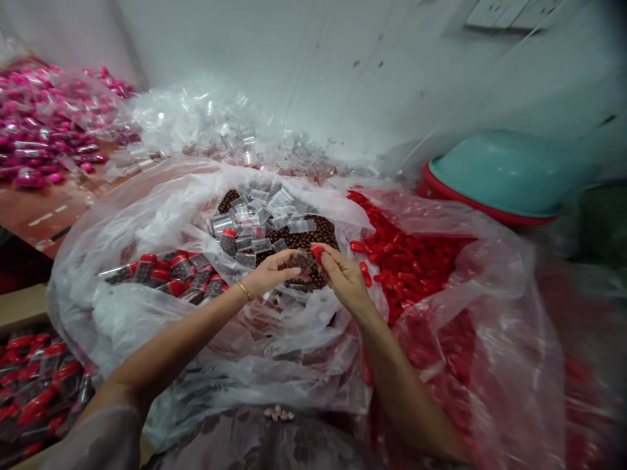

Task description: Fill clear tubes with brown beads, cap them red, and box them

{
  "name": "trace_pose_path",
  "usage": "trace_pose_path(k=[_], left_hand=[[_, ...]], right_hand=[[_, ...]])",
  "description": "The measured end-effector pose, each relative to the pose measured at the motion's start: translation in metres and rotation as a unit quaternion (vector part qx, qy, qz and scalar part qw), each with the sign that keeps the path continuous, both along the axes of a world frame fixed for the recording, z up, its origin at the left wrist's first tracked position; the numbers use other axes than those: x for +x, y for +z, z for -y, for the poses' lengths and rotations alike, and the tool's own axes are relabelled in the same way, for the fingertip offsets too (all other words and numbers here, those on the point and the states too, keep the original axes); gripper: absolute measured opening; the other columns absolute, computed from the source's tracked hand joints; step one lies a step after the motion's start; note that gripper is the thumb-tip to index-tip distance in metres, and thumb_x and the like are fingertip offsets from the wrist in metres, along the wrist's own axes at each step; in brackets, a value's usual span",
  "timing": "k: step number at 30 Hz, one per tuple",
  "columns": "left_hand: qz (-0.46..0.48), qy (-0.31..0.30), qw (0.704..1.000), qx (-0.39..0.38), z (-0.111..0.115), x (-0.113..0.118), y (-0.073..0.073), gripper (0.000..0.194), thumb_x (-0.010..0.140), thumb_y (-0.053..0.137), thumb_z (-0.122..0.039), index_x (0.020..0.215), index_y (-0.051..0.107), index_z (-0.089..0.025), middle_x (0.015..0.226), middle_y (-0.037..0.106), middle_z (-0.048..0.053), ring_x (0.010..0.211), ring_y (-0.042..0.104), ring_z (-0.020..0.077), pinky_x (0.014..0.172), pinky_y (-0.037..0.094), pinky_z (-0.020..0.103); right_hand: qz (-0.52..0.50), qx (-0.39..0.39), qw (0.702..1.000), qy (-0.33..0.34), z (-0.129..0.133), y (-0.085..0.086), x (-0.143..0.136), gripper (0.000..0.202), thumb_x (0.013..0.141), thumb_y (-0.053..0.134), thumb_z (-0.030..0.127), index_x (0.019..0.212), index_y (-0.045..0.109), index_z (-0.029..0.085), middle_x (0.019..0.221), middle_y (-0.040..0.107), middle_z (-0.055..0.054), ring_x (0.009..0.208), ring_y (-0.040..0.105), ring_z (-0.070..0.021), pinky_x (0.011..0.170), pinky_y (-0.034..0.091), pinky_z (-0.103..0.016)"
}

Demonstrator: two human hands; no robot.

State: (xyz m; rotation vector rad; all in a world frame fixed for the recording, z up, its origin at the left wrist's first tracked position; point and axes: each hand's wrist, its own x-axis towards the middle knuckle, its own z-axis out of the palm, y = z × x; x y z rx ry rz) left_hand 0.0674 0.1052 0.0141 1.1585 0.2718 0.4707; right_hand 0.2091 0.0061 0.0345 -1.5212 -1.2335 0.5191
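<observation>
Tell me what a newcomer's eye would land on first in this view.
Probably the heap of bright red caps right of centre and the bright pink pile at the far left. In the middle, above brown beads, the left hand holds a small clear container and the right hand a red cap. The turquoise basin stands out at right, near the wall.

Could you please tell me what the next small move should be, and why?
I would probably press the red cap on firmly: the right hand holds it at the end of the bead-filled container in the left hand; whether it is seated is unclear.
</observation>
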Motion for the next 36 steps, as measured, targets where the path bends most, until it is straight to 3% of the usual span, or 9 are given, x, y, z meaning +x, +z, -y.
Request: trace_pose_path(k=[5,8,13,19,23,26,30,33,36], left_hand=[[-0.033,0.027,0.997,0.066,0.020,-0.008,-0.005,0.052,0.067,0.070,-0.050,0.099,0.052,-0.013,0.083,0.057,0.002,0.068,0.054,0.0100,0.062,0.046,0.023],[-0.064,0.069,0.983,0.160,0.030,-0.013,-0.008,0.042,0.077,0.059,-0.045,0.102,0.050,-0.013,0.075,0.052,-0.001,0.061,0.048,0.0086,0.056,0.040,0.022],[-0.100,0.112,0.945,0.290,0.043,-0.019,-0.008,0.027,0.084,0.049,-0.037,0.098,0.052,-0.014,0.082,0.056,0.002,0.072,0.049,0.0126,0.065,0.039,0.025],[-0.141,0.121,0.915,0.358,0.053,-0.023,-0.013,0.025,0.084,0.048,-0.038,0.091,0.051,-0.014,0.080,0.057,0.003,0.071,0.050,0.0134,0.064,0.038,0.025],[-0.194,0.082,0.875,0.437,0.054,-0.022,-0.008,0.031,0.077,0.059,-0.044,0.090,0.054,-0.015,0.079,0.060,0.002,0.070,0.053,0.0143,0.062,0.039,0.024],[-0.200,0.035,0.817,0.539,0.055,-0.018,0.001,0.029,0.075,0.060,-0.041,0.086,0.057,-0.015,0.076,0.062,0.003,0.070,0.057,0.0167,0.064,0.040,0.026],[-0.213,0.018,0.771,0.600,0.059,-0.015,0.008,0.022,0.076,0.056,-0.036,0.080,0.061,-0.015,0.069,0.063,0.004,0.067,0.060,0.0173,0.066,0.042,0.027],[-0.260,-0.009,0.736,0.625,0.063,-0.017,0.008,0.022,0.073,0.056,-0.034,0.081,0.063,-0.014,0.073,0.066,0.007,0.067,0.062,0.0197,0.064,0.044,0.029],[-0.286,-0.038,0.714,0.638,0.068,-0.019,0.009,0.025,0.072,0.056,-0.034,0.083,0.065,-0.013,0.073,0.067,0.010,0.068,0.063,0.0229,0.062,0.046,0.031]], right_hand=[[0.099,0.011,0.995,0.028,0.003,-0.007,-0.009,0.038,0.091,0.041,0.039,0.115,0.062,0.018,0.105,0.068,-0.006,0.095,0.063,-0.0170,0.082,0.051,-0.031],[0.192,0.018,0.981,0.025,0.011,-0.010,-0.014,0.037,0.093,0.039,0.034,0.120,0.059,0.018,0.112,0.066,-0.007,0.101,0.063,-0.0170,0.088,0.050,-0.030],[0.320,0.010,0.947,0.037,0.028,-0.007,-0.021,0.040,0.094,0.036,0.028,0.127,0.053,0.013,0.112,0.066,-0.010,0.098,0.065,-0.0169,0.083,0.052,-0.027],[0.407,-0.019,0.912,0.058,0.040,-0.001,-0.022,0.046,0.094,0.032,0.033,0.120,0.058,0.006,0.091,0.071,-0.014,0.074,0.068,-0.0197,0.063,0.052,-0.029],[0.316,-0.036,0.945,0.075,0.039,0.012,-0.017,0.042,0.093,0.034,0.036,0.102,0.069,0.014,0.082,0.071,-0.010,0.070,0.065,-0.0168,0.061,0.049,-0.027],[0.119,-0.009,0.993,0.005,0.029,0.014,-0.020,0.044,0.092,0.035,0.042,0.087,0.071,0.017,0.070,0.064,-0.004,0.063,0.059,-0.0131,0.059,0.046,-0.025],[-0.154,-0.054,0.987,-0.017,0.013,-0.001,-0.031,0.058,0.090,0.025,0.055,0.095,0.069,0.018,0.072,0.058,-0.002,0.048,0.044,-0.0085,0.047,0.039,-0.024],[-0.199,-0.103,0.974,0.023,0.011,-0.012,-0.039,0.061,0.089,0.022,0.060,0.115,0.061,0.021,0.091,0.061,-0.004,0.069,0.056,-0.0119,0.064,0.048,-0.026],[-0.136,-0.120,0.982,0.053,0.019,-0.012,-0.042,0.056,0.092,0.021,0.055,0.130,0.049,0.025,0.105,0.060,-0.003,0.093,0.057,-0.0149,0.086,0.046,-0.031]])
